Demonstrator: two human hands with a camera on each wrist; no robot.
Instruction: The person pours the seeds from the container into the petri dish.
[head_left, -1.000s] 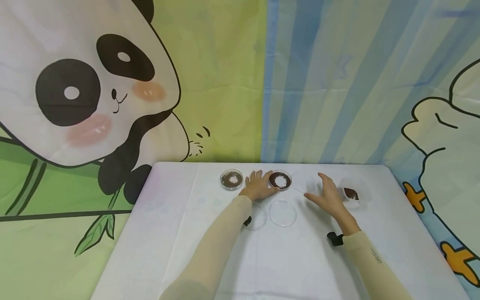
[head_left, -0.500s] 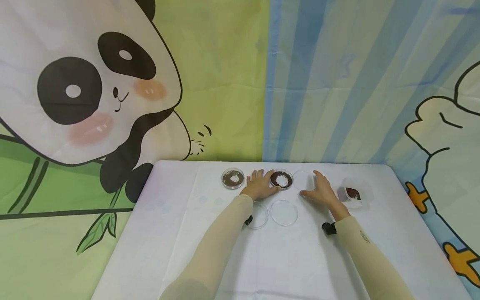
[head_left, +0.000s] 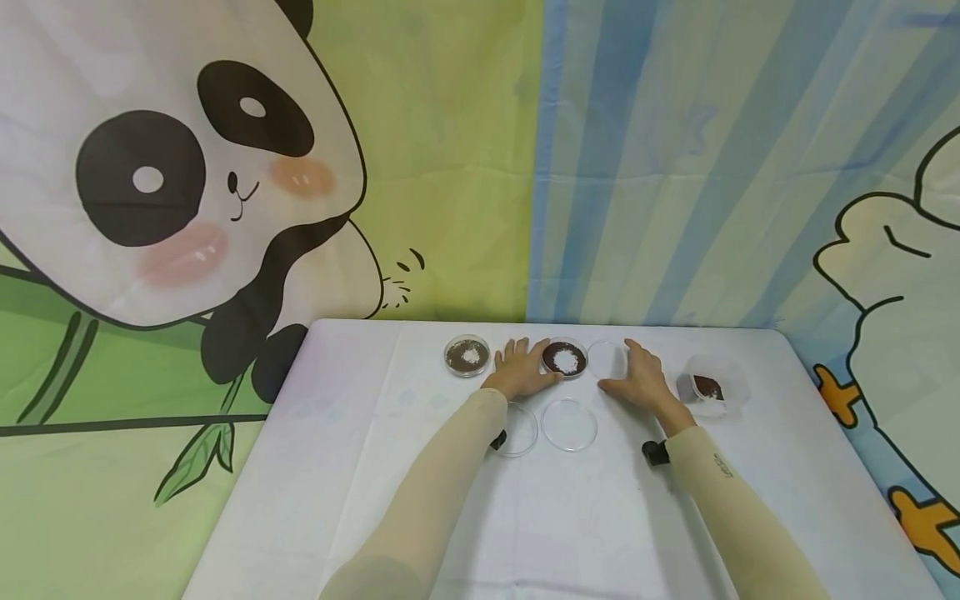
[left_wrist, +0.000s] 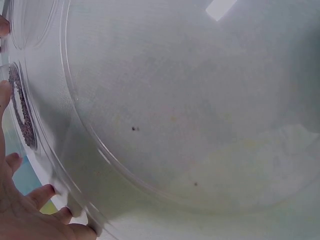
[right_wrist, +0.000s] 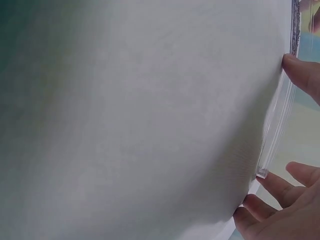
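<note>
My left hand [head_left: 522,375] lies spread on the table, thumb and index finger at the left edge of a petri dish [head_left: 564,357] of dark granules with a white patch on top. My right hand [head_left: 637,379] has its thumb and index finger around the right side of an empty, clear petri dish [head_left: 606,360]. In the right wrist view, the thumb [right_wrist: 299,72] and index fingertip meet the rim of that clear dish [right_wrist: 277,120]. The filled dish [left_wrist: 22,110] also shows at the edge of the left wrist view, partly behind the left thumb.
Another filled petri dish [head_left: 467,357] stands left of my left hand. Two clear round lids or dishes [head_left: 568,425] lie nearer me, one partly hidden by the left wrist. A small tilted cup of brown granules [head_left: 705,387] is at the right of the white table [head_left: 420,500].
My right hand has moved left, its thumb and index finger closing in on the empty petri dish. The left hand stays at the filled petri dish.
</note>
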